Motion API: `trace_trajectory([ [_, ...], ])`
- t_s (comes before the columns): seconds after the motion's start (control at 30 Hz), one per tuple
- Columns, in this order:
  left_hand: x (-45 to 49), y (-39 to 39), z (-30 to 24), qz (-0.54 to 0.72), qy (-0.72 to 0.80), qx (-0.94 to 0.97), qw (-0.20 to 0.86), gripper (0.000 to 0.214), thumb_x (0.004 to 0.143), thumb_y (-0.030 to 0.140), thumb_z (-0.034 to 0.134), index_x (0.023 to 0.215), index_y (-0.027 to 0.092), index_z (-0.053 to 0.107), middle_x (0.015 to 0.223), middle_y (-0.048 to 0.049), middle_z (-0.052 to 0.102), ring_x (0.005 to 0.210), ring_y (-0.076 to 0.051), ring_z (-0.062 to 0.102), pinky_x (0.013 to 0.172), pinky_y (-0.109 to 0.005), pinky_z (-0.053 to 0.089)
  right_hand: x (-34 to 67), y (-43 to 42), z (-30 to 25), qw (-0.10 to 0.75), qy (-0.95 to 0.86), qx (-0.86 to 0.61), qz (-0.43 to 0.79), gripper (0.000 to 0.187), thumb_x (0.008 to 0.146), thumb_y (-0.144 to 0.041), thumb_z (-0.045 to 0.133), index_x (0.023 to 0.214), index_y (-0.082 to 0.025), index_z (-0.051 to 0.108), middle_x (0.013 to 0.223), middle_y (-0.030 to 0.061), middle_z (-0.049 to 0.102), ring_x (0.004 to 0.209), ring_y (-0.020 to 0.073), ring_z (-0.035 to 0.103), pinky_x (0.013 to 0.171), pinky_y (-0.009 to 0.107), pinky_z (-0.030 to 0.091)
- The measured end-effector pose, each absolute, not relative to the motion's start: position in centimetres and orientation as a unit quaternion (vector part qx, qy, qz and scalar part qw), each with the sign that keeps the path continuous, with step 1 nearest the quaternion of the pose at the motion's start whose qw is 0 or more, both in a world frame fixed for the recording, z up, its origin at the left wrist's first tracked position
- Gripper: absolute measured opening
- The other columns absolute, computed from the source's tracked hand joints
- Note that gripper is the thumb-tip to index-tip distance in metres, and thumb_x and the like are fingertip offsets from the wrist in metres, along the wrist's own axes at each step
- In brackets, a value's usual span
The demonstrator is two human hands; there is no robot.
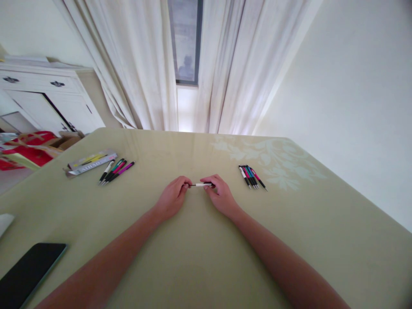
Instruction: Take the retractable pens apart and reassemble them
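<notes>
My left hand (174, 195) and my right hand (220, 193) meet over the middle of the table, each closed in a pinch. Between them lies a white and black pen (200, 185), held level from side to side. The right fingers grip its black end. From the white barrel a thin dark rod, looking like the refill, runs into the left fingertips; what else they cover is hidden. Off to the right is a neat row of several pens (252, 177) in white, pink and blue. More pens (115, 171), loosely fanned, are at the left.
An open pen box (92, 163) lies beside the left pens. Nearer me at the left are a black phone (30, 272) and a white piece (4, 222) at the frame edge. Beyond the green table (199, 257) hang curtains (138, 64); a white wall stands right.
</notes>
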State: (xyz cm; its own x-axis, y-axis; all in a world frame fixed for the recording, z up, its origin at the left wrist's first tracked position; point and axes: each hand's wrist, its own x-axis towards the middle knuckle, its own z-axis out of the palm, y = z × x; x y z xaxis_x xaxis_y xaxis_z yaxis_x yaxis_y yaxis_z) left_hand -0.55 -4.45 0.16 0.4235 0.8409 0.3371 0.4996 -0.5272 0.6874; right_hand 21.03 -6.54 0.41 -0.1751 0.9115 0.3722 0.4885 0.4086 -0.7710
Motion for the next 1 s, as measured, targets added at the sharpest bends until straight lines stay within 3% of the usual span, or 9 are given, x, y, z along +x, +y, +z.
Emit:
trace_trajectory([
  [0.2,-0.4,-4.3,0.0,0.34,0.457,0.795,0.21,0.018,0.1,0.023,0.039,0.097,0.02,0.057,0.094,-0.0052,0.065,0.092,-0.022,0.061,0.084,-0.035,0.046,20.8,-6.6,0.3,0.377,-0.713,-0.569,0.161,0.026,0.09,-0.008,0.052,0.103,-0.025,0.068,0.107,0.0059,0.068,0.107,0.0252,0.055,0.099,0.045,0.036],
  [0.5,-0.5,-4.4,0.4,0.368,0.479,0.759,0.242,0.017,0.097,0.034,0.05,0.095,0.02,0.059,0.091,-0.0043,0.066,0.076,-0.017,0.059,0.069,-0.029,0.046,21.7,-6.0,-0.1,0.467,-0.646,-0.588,0.137,0.022,0.092,-0.016,0.051,0.108,-0.023,0.065,0.109,0.0088,0.064,0.103,0.0241,0.059,0.094,0.041,0.041],
  [0.8,-0.5,-4.6,0.5,0.357,0.461,0.748,0.316,0.03,0.093,0.049,0.06,0.092,0.019,0.064,0.082,-0.0015,0.069,0.062,-0.013,0.054,0.061,-0.026,0.04,24.4,-5.0,-0.8,0.374,-0.634,-0.675,0.04,0.012,0.085,-0.018,0.06,0.096,-0.023,0.061,0.091,0.0049,0.066,0.088,0.0238,0.057,0.083,0.038,0.034],
  [0.87,-0.5,-4.6,0.4,0.349,0.458,0.755,0.313,0.035,0.092,0.053,0.06,0.086,0.019,0.064,0.074,-0.0006,0.067,0.063,-0.015,0.056,0.061,-0.026,0.04,24.3,-5.1,-0.7,0.37,-0.644,-0.67,0.02,0.01,0.085,-0.022,0.063,0.095,-0.023,0.062,0.094,0.0069,0.065,0.093,0.0254,0.056,0.085,0.038,0.034],
  [1.0,-0.5,-4.6,0.5,0.338,0.46,0.76,0.311,0.037,0.093,0.054,0.058,0.081,0.019,0.064,0.071,0.0003,0.066,0.065,-0.016,0.057,0.062,-0.026,0.04,23.3,-6.3,0.5,0.354,-0.746,-0.562,0.049,0.025,0.09,-0.033,0.067,0.113,-0.025,0.064,0.112,0.0086,0.066,0.107,0.0271,0.056,0.094,0.041,0.034],
])
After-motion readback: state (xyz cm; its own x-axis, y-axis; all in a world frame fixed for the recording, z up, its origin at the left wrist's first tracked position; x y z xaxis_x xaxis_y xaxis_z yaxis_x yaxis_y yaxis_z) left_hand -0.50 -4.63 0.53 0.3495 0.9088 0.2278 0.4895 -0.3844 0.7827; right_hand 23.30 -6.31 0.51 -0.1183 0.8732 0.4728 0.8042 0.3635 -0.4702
